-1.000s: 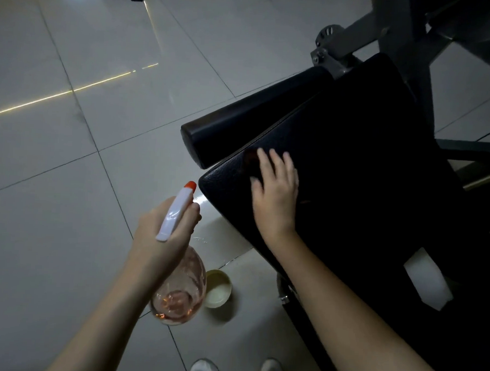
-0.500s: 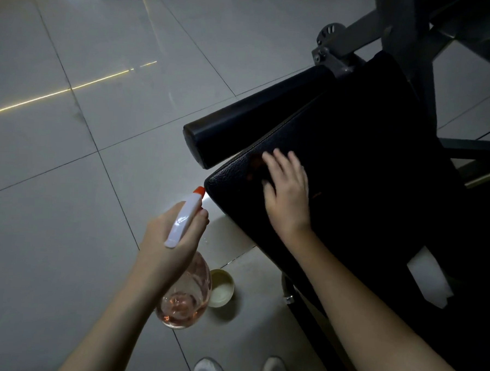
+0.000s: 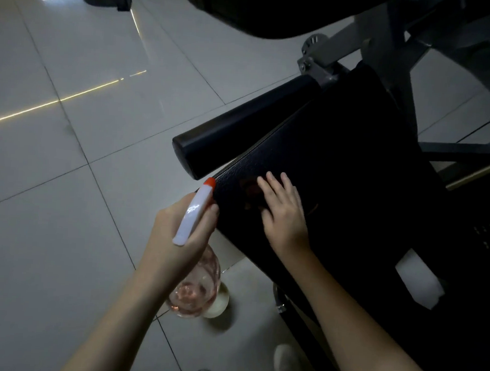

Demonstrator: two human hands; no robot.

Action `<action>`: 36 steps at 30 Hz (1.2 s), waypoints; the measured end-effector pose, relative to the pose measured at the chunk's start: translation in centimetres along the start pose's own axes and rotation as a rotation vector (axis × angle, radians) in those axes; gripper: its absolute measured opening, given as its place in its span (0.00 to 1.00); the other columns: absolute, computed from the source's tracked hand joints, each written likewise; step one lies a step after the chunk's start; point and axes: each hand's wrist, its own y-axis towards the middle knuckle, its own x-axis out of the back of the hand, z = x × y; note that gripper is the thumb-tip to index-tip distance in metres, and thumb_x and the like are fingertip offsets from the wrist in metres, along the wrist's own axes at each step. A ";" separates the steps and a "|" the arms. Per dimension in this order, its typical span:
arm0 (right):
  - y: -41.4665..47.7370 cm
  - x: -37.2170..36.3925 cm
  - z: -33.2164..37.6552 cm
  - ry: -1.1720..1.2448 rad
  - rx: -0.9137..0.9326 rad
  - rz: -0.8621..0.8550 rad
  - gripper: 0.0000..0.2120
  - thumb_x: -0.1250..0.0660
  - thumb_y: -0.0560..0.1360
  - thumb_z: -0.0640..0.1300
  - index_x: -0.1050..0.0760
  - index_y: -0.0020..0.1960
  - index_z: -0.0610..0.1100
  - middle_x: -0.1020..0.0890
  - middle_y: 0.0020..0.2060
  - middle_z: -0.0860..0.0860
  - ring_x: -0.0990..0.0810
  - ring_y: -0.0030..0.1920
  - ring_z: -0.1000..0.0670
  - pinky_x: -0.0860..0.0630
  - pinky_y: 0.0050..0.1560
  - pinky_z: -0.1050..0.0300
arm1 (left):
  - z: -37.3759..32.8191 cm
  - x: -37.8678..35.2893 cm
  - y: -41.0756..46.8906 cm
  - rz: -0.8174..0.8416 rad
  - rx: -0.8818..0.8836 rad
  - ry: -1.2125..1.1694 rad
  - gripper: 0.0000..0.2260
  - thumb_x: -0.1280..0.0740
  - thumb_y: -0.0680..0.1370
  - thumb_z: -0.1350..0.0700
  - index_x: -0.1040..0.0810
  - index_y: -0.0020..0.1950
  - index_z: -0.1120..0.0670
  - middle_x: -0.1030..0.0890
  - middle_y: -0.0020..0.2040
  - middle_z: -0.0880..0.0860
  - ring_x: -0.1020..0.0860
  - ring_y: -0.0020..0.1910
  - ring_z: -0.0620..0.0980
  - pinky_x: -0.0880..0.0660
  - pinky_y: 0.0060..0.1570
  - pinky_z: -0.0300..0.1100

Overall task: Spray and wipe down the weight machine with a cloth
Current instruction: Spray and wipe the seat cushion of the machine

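Left hand (image 3: 178, 238) grips spray bottle (image 3: 194, 211) — right hand (image 3: 286, 213) presses cloth (image 3: 249, 187) on seat pad (image 3: 353, 162).

We see through a single head-worn camera, tilted steeply down and slightly forward. It hangs close above the seat pad (image 3: 352, 168), with the tiled floor (image 3: 50, 246) filling our left side.

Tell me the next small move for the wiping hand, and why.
Probably slide the right hand and the dark cloth under it farther up the seat pad: the flat fingers press near the pad's corner, and most of it lies beyond.
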 end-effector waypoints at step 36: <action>7.8 1.5 -0.8 -0.002 -0.149 0.061 0.26 0.41 0.75 0.51 0.36 0.73 0.49 0.34 0.72 0.50 0.38 0.73 0.46 0.44 0.71 0.45 | -7.0 -7.9 8.1 -0.175 -0.027 0.274 0.04 0.41 0.68 0.59 0.36 0.35 0.57 0.35 0.30 0.54 0.37 0.32 0.51 0.37 0.32 0.50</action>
